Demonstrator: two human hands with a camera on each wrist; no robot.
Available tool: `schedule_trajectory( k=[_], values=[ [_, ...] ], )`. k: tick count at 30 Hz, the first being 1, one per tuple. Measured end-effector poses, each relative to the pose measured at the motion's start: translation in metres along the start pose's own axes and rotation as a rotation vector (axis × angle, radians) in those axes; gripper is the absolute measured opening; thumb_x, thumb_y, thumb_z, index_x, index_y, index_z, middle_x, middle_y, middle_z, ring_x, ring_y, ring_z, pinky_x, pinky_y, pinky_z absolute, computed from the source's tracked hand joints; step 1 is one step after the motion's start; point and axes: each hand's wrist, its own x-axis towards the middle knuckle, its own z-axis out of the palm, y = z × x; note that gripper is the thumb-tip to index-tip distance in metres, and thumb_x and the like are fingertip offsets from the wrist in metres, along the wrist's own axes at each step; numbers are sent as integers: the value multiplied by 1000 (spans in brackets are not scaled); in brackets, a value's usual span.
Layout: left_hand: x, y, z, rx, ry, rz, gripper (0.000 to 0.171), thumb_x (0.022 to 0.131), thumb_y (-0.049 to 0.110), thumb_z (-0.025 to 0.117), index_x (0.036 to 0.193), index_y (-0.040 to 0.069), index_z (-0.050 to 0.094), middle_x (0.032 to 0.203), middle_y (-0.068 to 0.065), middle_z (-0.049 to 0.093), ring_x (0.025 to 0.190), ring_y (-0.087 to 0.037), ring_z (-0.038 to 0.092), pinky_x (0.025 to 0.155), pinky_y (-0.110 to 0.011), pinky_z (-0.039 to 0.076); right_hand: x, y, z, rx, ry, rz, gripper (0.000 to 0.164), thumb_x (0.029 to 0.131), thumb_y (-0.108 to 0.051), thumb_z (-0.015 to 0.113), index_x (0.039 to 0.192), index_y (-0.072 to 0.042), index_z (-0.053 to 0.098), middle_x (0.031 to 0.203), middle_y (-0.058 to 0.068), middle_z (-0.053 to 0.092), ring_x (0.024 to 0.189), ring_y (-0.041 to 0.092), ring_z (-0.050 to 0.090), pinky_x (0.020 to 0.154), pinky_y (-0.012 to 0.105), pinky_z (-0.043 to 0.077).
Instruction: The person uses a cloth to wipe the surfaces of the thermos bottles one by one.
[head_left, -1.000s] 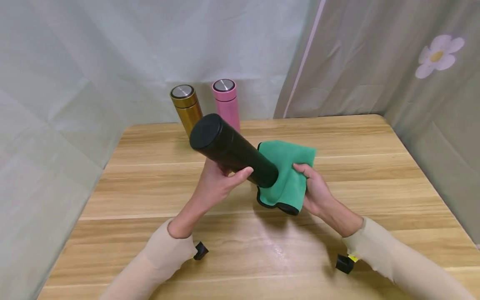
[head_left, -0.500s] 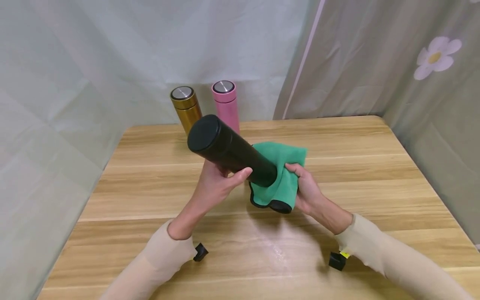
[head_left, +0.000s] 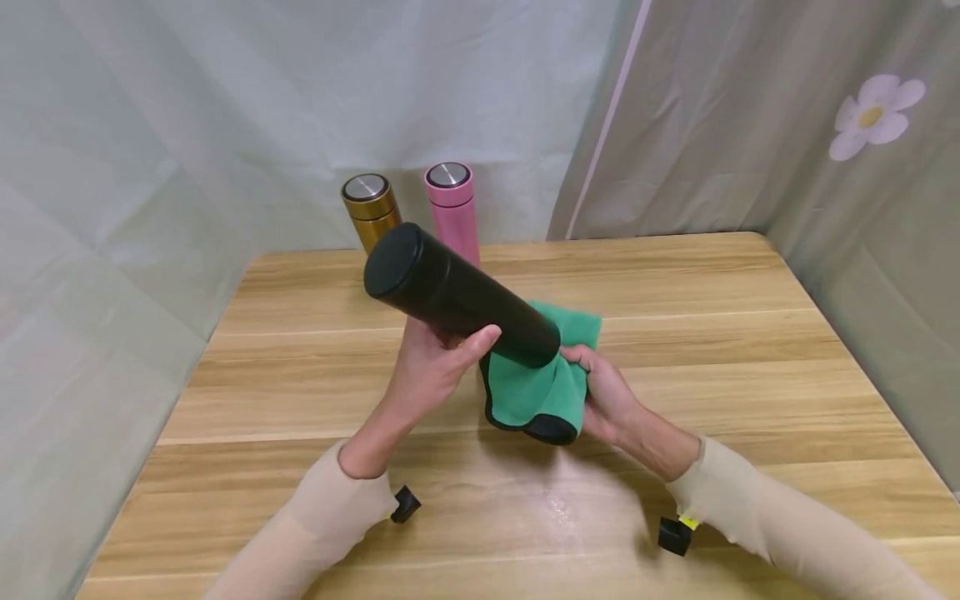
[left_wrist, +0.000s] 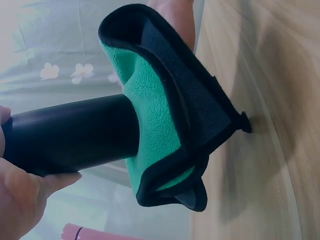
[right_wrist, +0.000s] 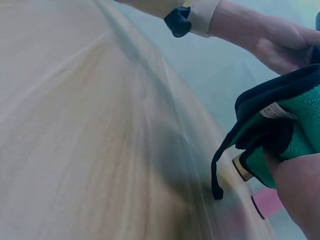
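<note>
My left hand (head_left: 435,367) grips a black thermos bottle (head_left: 465,292) around its middle. The bottle is held tilted above the table, its upper end pointing to the far left. Against its lower end lies a green cloth (head_left: 536,387) with a dark edging, which my right hand (head_left: 607,396) holds with the thumb on top and the other fingers hidden beneath. In the left wrist view the bottle's end (left_wrist: 127,125) presses into the cloth's green face (left_wrist: 155,115), and the dark underside hangs toward the table. A small white label (right_wrist: 277,111) shows on the cloth in the right wrist view.
Behind the black bottle stand a gold bottle (head_left: 371,212) and a pink bottle (head_left: 453,208), both upright with steel-topped lids. The wooden table (head_left: 735,333) reaches back to a pale curtain (head_left: 300,83). A flower (head_left: 873,117) is printed on the right-hand curtain.
My right hand has moved left with the cloth, which now sits lower around the bottle's end. The black bottle has tilted a little flatter, its upper end shifting slightly left.
</note>
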Motion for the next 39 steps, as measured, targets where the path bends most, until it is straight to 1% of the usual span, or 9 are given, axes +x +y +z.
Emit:
schedule_trajectory(
  k=[5,11,15,20,25,27,31,36,39],
  values=[
    [2,-2,1,-4,10,2,47,92,-4,71,134,-1,49,118,-15,63,98,-29,62,88,-33,58,-5,4,-3,-14,-7,33,17,109,-18,33,118,-7,41,107,2,63,95,15,68,85,30,58],
    [2,-2,0,-3,16,-15,48,94,0,72,135,1,48,120,-15,62,100,-29,62,91,-35,58,-16,5,-6,-15,-19,57,18,109,-18,34,122,-8,39,109,1,62,96,15,68,87,31,58],
    [2,-2,0,13,24,-14,47,94,-1,72,134,2,48,118,-15,62,97,-28,61,87,-32,59,-25,5,-7,-25,-11,71,18,108,-19,36,124,-10,38,110,0,61,97,15,67,88,32,57],
    [3,-2,0,17,29,-5,47,93,-6,71,133,1,48,116,-15,61,94,-27,59,81,-28,58,-34,3,-7,-52,33,83,20,108,-19,38,125,-10,35,111,0,59,97,14,66,88,31,57],
    [4,-2,0,9,35,-27,49,92,-7,71,134,2,47,119,-15,61,97,-28,60,84,-30,59,-44,-3,-10,-78,61,78,23,108,-21,41,126,-11,34,109,-1,59,94,13,66,86,31,57],
    [4,-2,0,8,37,-36,50,92,-7,71,135,2,47,121,-15,61,100,-29,61,89,-33,59,-48,-6,-11,-86,70,75,22,108,-22,41,125,-11,35,106,-2,61,92,12,66,85,31,57],
    [4,-3,0,10,44,-48,52,91,-9,71,135,2,46,122,-16,61,101,-29,62,90,-34,59,-53,-11,-13,-107,89,62,20,108,-23,40,123,-11,37,103,-3,62,90,12,66,83,31,58],
    [3,-4,0,2,35,-54,52,91,-8,72,135,2,47,122,-16,61,101,-29,63,89,-35,59,-57,-18,-15,-136,97,28,24,110,-26,39,128,-11,34,110,-1,60,97,14,65,86,34,57],
    [3,-5,0,0,25,-59,52,91,-6,73,136,3,46,122,-16,61,102,-30,63,90,-36,59,-58,-22,-17,-133,102,-16,25,111,-29,38,130,-13,34,113,-2,59,100,15,64,88,34,56]
  ],
)
